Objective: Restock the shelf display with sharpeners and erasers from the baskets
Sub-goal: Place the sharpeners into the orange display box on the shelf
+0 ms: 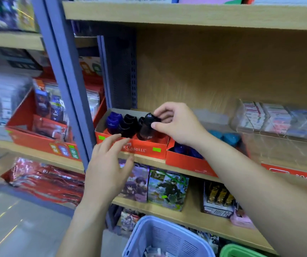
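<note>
A red cardboard display box (145, 149) stands on the wooden shelf (184, 169) and holds rows of blue and black sharpeners (128, 125). My right hand (176, 123) pinches a black sharpener (147, 125) over the right end of that box. My left hand (108, 164) hovers in front of the box with fingers spread and holds nothing. A second red box (186, 162) to the right holds dark blue sharpeners, partly hidden by my right forearm. A light blue basket (165, 236) sits below with small packets in it.
A clear acrylic bin of eraser packs (278, 121) stands at the right on the same shelf. Teal items (228, 138) lie behind my right wrist. Toy boxes (167, 188) fill the lower shelf. A green basket (238, 252) sits by the blue one. A grey upright post (69, 89) stands left.
</note>
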Available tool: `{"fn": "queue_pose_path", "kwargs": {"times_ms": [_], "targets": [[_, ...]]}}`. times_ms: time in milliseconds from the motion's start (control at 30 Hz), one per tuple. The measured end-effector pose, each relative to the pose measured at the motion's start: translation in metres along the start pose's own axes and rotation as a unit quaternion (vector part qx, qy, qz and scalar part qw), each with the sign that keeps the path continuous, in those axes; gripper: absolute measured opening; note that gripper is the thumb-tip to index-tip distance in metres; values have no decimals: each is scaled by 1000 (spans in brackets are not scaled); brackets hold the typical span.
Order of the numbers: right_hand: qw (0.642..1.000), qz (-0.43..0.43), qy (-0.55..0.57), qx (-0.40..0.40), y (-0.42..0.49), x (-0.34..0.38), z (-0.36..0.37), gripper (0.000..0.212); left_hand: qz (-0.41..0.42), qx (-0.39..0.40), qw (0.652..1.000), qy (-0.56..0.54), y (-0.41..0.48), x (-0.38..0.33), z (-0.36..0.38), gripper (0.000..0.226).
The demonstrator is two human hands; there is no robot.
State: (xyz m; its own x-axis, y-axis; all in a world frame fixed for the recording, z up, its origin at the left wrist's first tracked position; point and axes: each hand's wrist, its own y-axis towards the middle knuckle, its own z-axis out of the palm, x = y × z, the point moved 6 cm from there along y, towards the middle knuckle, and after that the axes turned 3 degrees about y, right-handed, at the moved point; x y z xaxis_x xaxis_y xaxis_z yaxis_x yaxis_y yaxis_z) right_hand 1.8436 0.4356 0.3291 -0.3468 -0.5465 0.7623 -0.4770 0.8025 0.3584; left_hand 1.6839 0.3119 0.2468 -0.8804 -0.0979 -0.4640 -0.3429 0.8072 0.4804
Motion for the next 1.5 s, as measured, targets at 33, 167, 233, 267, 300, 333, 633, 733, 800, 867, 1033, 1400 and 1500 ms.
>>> {"fn": "queue_pose_path", "kwargs": {"times_ms": [33,167,233,267,300,333,633,733,800,867,1033,1400,1500], "targets": [[1000,1,-25,6,3,-1,9,20,3,8,1000,-2,0,3,1,46],[992,-21,-124,20,3,-1,32,22,12,21,999,-29,1,6,5,46],[988,-32,-150,28,1,0,38,24,10,28,999,-45,1,7,6,46],[986,-33,-162,32,-1,1,40,26,9,31,998,-48,2,7,6,46],[984,-33,-172,37,-2,1,41,28,8,34,998,-51,2,7,5,45],[982,-36,-181,43,-3,1,41,29,6,35,998,-54,1,6,4,45],[987,-78,-139,-26,-73,9,0,23,42,5,995,-90,-34,-30,-10,23],[991,-56,-123,-23,-133,-12,-20,21,51,110,988,-92,-64,-55,10,17],[992,-22,-126,-19,-181,-40,-36,20,96,200,974,-51,-86,-83,36,24],[991,37,-129,0,-229,-78,-49,20,151,285,947,1,-117,-114,66,23],[942,295,-144,69,-347,-216,-73,23,204,508,836,32,-223,-169,172,29],[825,533,-71,173,-528,-404,-12,51,-24,647,761,45,-403,-161,367,81],[800,557,-48,219,-566,-422,20,58,-99,627,770,66,-434,-135,404,93]]}}
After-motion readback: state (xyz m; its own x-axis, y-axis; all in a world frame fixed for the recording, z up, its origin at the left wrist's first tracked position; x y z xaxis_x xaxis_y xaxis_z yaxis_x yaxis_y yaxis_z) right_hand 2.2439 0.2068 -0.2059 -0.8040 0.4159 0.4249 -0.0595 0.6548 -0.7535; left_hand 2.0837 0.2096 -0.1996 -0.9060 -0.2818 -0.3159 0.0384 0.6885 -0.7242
